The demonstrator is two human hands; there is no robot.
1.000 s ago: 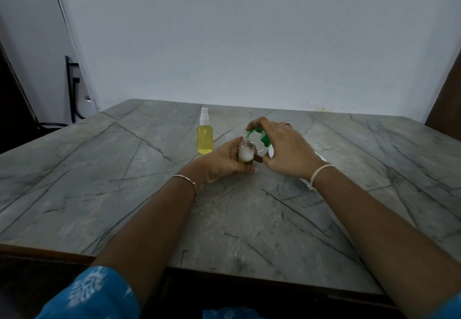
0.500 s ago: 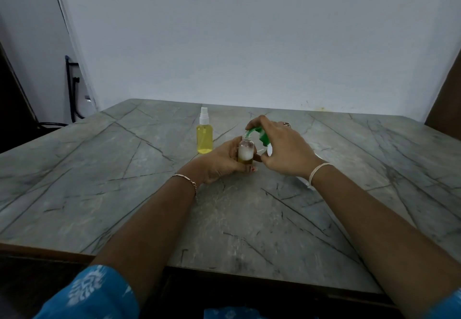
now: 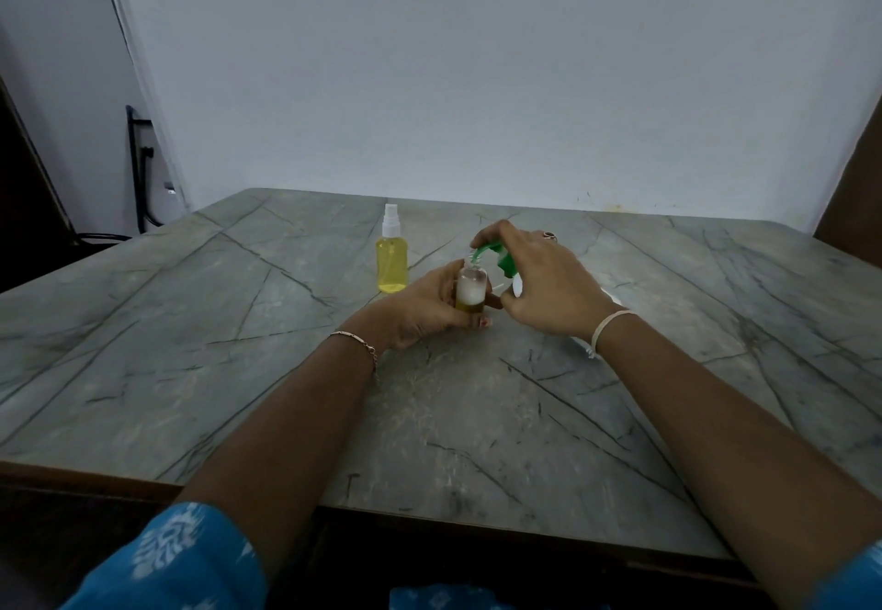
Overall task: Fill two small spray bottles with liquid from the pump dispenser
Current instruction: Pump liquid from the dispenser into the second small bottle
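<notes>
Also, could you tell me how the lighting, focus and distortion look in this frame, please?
Head view: dim, even light, soft shadows; its wide-angle lens stretches the forearms and the grey marble table toward the frame edges; the small clear bottle in the left hand looks soft, without glare; the right hand covers most of the green-topped pump dispenser.

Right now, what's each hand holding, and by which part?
Left hand grips the small bottle round its body. Right hand holds the pump dispenser at its green head, from above.
</notes>
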